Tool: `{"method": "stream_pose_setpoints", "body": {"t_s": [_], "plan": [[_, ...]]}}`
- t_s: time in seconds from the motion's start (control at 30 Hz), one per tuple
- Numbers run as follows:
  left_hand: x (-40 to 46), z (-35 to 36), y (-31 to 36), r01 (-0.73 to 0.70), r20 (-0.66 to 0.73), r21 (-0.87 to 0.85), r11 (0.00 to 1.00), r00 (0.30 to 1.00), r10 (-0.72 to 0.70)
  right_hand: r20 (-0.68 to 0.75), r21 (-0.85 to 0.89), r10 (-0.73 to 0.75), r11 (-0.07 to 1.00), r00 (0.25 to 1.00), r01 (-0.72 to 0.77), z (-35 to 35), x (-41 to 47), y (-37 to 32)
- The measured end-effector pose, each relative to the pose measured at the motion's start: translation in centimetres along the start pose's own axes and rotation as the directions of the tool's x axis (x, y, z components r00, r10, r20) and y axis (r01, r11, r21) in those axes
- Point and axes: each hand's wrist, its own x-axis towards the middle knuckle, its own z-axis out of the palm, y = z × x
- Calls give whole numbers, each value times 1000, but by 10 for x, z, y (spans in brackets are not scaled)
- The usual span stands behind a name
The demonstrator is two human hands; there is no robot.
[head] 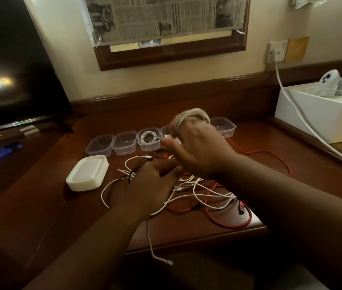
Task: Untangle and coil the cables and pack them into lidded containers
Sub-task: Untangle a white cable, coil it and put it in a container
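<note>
Head view: row of clear containers [124, 143] along far side of the counter [51, 195], all lidless. Far-left container [100, 145] and the next one look empty. Third container [148, 138] holds a coiled white cable [148, 137]. Fourth is mostly hidden behind the right hand [199, 151]; contents cannot tell. Fifth container [224, 125] at far right, partly hidden, looks empty. Stack of white lids [87, 175] sits near-left of the row, apart from it.

Right hand raised over the row, grip curled round a white cable coil [191, 116], blurred. Left hand [149, 185] rests low on the cable tangle [197, 195], fingers spread on the wires; whether its grip pinches one, cannot tell. Tangle of white, red and black cables lies in the counter's middle, just near of the containers. Red cable [270, 155] loops off to the right; one white end [157, 256] hangs over the near edge. Red USB plug [242, 208] lies close to the near-right edge.

TV screen [9, 70] stands far left. White box [312, 114] with two controllers [337, 80] far right, white power cord [291, 101] running from a wall socket [276, 51] across its front. Framed newspaper [166, 17] on the wall. Bare counter shows left of the lids and right of the red loop.
</note>
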Motion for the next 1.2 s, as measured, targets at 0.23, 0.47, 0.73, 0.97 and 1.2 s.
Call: {"method": "stream_pose_setpoints", "body": {"t_s": [0.23,0.47,0.73,0.97,1.2], "plan": [[-2,-29,8,-162,-185,91,983,967,176,565,417,255,732,785,-538,6,-18,-21],[-6,8,9,198,-64,-651,733,947,-313,529,761,-71,-401,846,-510,-21,-8,-29],[-4,-1,9,-111,-54,341,933,989,137,92,6,105,994,990,-106,1,-16,-15],[-2,-16,12,-187,-129,335,924,962,242,536,355,247,801,807,-481,-2,-18,-14],[-2,-17,15,-262,3,145,954,965,264,647,578,119,568,753,-586,-8,-18,-15]]}}
